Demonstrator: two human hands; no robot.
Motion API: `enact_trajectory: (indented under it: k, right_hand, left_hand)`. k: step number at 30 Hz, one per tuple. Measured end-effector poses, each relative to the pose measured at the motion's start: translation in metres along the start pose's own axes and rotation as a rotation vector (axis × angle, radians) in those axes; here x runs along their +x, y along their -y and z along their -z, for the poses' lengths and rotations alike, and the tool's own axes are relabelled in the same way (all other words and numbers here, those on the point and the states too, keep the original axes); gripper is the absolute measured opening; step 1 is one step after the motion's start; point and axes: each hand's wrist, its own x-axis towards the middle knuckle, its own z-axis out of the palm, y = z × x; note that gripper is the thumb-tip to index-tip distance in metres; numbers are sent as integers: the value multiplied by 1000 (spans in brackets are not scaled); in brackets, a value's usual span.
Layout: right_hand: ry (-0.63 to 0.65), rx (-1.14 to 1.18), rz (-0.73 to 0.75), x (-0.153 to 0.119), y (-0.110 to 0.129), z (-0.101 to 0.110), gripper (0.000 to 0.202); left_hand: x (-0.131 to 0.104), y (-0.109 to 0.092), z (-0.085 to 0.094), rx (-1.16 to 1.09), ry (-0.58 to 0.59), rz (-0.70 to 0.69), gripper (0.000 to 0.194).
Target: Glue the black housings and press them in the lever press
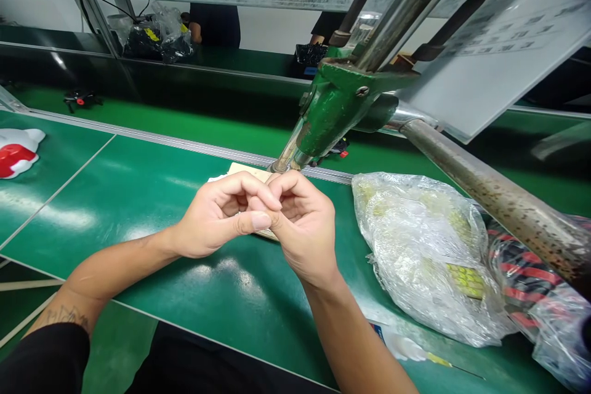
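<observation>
My left hand [215, 215] and my right hand [305, 221] meet in front of the foot of a green metal press [337, 101]. The fingertips of both touch, thumbs and forefingers pinched together. Whatever lies between them is hidden by the fingers. Behind the hands, a pale board [247, 169] sits under the press's lower tip, largely covered by my fingers. Both wrists are raised over the green tabletop [152, 191].
Right of my hands lies a clear plastic bag [425, 246] with yellow-green pieces, beside a red-and-black bundle [521, 265]. A needle-tipped bottle [406, 348] lies near the front edge. At far left is a red-and-white object [18, 151]. People stand across the conveyor [184, 117].
</observation>
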Motion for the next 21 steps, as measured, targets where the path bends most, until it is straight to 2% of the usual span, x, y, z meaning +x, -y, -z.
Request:
enact_trajectory:
  k: [4,10,16,18,21]
  right_hand:
    - [14,6,-1,0,-1,0,41]
    - [29,35,-7,0,0,2,38]
    - [48,-38,-10,-2,-1,0,37]
    - [-5,-128,65,-5,-5,-2,27]
    - [-165,-357,351,-9,-8,-4,15]
  left_hand:
    - [1,-1,1,24,2,22,21]
    - [2,0,2,-1,18,-7,16]
    - [1,0,2,47,8,12,20]
    - [4,5,6,73,-15,25,27]
    - [12,22,18,155,-147,5,42]
